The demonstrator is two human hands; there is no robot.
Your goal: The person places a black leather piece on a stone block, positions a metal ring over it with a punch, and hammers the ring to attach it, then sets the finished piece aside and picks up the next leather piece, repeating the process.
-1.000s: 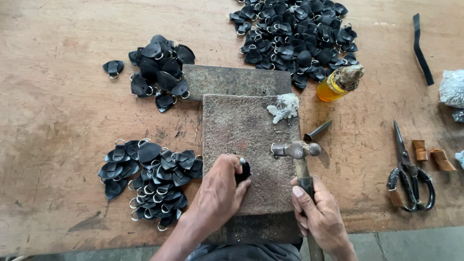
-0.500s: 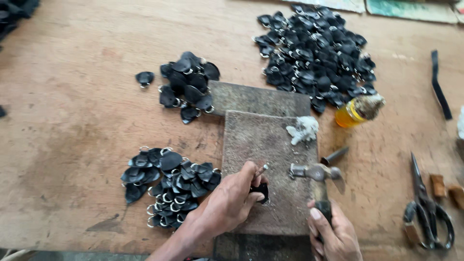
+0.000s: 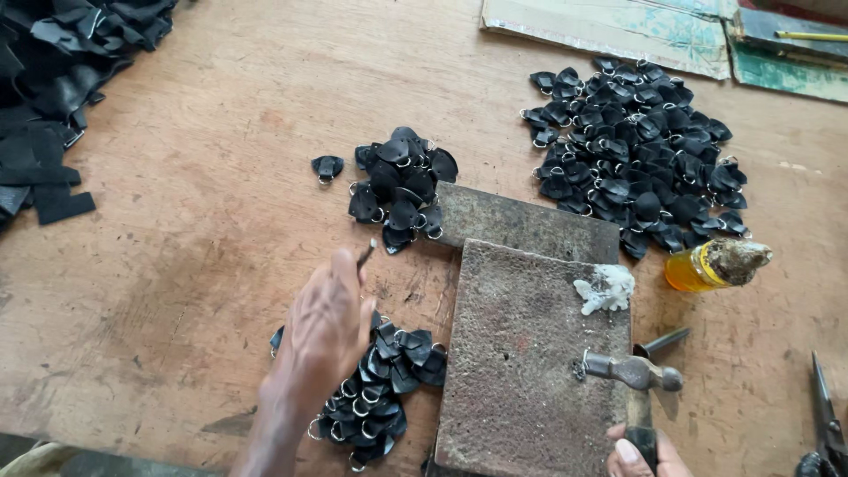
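At six o'clock, nearest the viewer, the right hand (image 3: 638, 455) shows only its fingertips at the lower edge, closed around the dark handle of a hammer (image 3: 632, 374), whose metal head rests on the grey stone slab (image 3: 521, 362). At about eight o'clock the left hand (image 3: 327, 322) hovers over a near pile of black leather tabs with metal rings (image 3: 384, 389), fingers pinched on a thin dark punch (image 3: 365, 254) that sticks up past the fingertips. A white lump (image 3: 605, 287) sits near the slab's far right corner, with a second, darker slab (image 3: 521, 225) lying just behind. At three o'clock stands a yellow bottle (image 3: 707, 265), and scissors (image 3: 826, 424) lie at four. Farther off, a middle pile of tabs (image 3: 397, 185) sits at eleven o'clock, a large pile (image 3: 636, 150) at one, and black leather scraps (image 3: 53, 79) at ten, all on the wooden table (image 3: 177, 265).
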